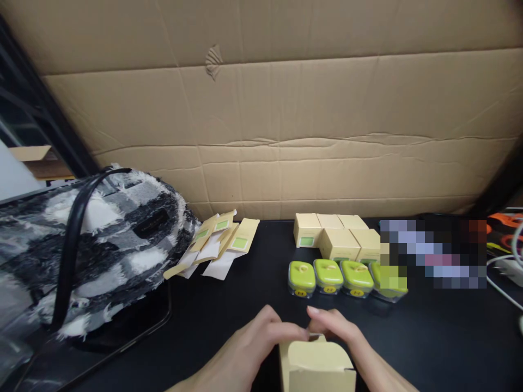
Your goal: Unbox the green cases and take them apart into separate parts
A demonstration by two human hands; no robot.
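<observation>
1. L hand (261,340): half-curled over the far-left top edge of a cream carton (321,356); fingertips at the rim. Undersides hidden, so can't tell how firm the grip is.
2. R hand (341,326): partly bent, fingers reaching in at the carton's far-right top edge, tips nr L hand's. Can't tell if it grips.
3. Carton's at bottom centre btwn both hands, near end cut off by the frame.
4. Ahead, slightly R: row of 4 green-lidded containers (328,275); strip of black surface (449,343) btwn them & hands.
5. Right behind the row: cluster of closed cream boxes (341,245), nr the cardboard sheet (261,109) that bounds the back edge.
6. Back L: pile of flattened cartons (247,228) against a shaggy plaid bag (122,239). Wide gap btwn pile & containers.
7. Far R: white cable (503,291) at frame edge.
</observation>
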